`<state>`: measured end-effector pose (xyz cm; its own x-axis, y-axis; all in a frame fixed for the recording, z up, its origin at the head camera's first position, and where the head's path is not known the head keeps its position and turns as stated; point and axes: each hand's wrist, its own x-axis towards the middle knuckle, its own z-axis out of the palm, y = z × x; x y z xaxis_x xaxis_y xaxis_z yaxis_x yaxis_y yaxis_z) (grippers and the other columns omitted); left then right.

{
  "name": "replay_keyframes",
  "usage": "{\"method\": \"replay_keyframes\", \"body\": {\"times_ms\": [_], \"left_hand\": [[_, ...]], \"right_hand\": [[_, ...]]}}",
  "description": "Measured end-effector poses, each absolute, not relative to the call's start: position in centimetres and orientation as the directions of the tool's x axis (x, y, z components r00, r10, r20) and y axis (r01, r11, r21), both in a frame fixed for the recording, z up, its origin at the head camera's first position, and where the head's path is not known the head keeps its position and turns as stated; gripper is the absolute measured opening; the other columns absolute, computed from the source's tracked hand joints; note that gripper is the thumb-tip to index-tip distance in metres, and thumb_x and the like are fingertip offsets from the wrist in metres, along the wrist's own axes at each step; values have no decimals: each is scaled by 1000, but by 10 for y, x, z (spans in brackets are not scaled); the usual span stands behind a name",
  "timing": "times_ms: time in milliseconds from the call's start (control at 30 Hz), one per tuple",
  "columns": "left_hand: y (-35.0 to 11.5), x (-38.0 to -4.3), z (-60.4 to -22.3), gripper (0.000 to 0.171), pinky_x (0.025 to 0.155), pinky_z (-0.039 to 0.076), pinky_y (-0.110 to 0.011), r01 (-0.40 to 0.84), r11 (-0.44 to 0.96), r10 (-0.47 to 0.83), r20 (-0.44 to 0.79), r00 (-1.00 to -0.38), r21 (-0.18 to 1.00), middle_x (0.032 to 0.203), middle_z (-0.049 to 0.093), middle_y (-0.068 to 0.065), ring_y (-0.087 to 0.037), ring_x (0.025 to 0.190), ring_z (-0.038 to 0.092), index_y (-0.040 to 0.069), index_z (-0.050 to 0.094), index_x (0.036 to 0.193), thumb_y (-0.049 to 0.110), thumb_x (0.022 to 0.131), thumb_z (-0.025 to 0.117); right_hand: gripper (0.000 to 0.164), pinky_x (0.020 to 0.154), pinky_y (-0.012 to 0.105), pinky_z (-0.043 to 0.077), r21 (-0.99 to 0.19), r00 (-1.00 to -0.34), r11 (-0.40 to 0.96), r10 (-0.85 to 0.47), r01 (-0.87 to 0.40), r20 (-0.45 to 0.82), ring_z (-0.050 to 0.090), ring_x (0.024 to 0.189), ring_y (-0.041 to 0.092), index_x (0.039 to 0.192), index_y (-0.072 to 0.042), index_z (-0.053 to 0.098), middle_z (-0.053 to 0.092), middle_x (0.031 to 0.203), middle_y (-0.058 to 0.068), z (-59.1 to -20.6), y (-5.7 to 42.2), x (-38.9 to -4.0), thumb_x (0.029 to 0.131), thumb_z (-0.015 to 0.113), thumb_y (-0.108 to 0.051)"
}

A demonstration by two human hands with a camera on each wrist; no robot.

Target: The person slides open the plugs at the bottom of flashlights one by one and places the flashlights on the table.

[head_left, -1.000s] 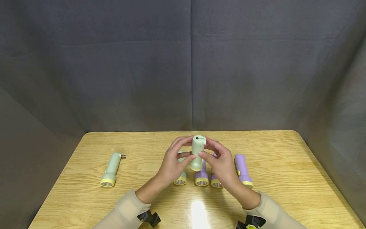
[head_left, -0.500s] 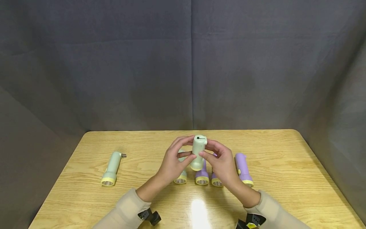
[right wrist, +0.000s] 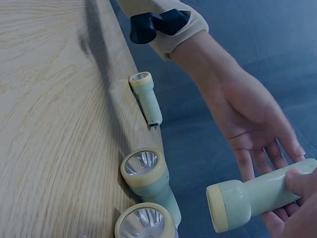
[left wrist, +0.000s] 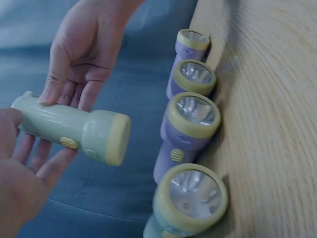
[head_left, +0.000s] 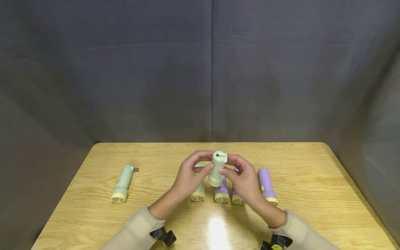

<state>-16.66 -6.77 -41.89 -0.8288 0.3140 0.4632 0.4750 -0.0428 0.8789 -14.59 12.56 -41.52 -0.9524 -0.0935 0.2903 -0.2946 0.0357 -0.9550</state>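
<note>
Above the table, a pale green flashlight with a yellow head rim is between my hands, its tail end up and its lens end down. My left hand grips it from the left, thumb on the near side of the body and fingers behind. From the right, my right hand pinches the body between thumb and fingers. In the left wrist view the flashlight shows a yellow switch button beside the left fingers. A thin dark slot with a round hole marks its tail end.
Behind my hands another green flashlight and several purple flashlights lie in a row on the wooden table, lenses towards me. Far left lies a green flashlight with plug prongs folded out. Grey cloth surrounds the table.
The held flashlight's tail end has dipped slightly and shifted a little right. My left thumb has moved up along its body. The flashlights on the table stay in place.
</note>
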Motion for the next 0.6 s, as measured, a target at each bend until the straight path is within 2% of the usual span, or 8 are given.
{"method": "replay_keyframes", "body": {"times_ms": [167, 333, 600], "left_hand": [[-68, -165, -408, 26, 87, 60, -36, 359, -68, 331, 361, -872, 931, 122, 64, -16, -24, 112, 63, -2, 63, 126, 4, 101, 62], [-67, -164, -395, 25, 87, 60, -37, 258, -52, 338, 260, -905, 965, 122, 64, -15, -24, 111, 63, -2, 65, 125, 11, 105, 59], [-64, -164, -377, 26, 88, 60, -40, 70, -42, 308, 80, -948, 997, 118, 64, -14, -21, 104, 65, 0, 66, 124, 14, 103, 61]], "right_hand": [[33, 89, 29, 58, -952, -947, 20, -104, -307, 303, 66, 108, 14, 118, 8, 66, 68, 119, 18, -416, 126, -144, 87, 75, 8], [33, 90, 30, 58, -946, -941, 14, -112, -324, 320, 67, 108, 15, 118, 9, 65, 68, 119, 17, -415, 125, -143, 86, 74, 10], [33, 92, 34, 58, -943, -936, -10, -118, -333, 332, 68, 108, 19, 117, 11, 65, 67, 117, 15, -413, 123, -142, 85, 73, 13]]}}
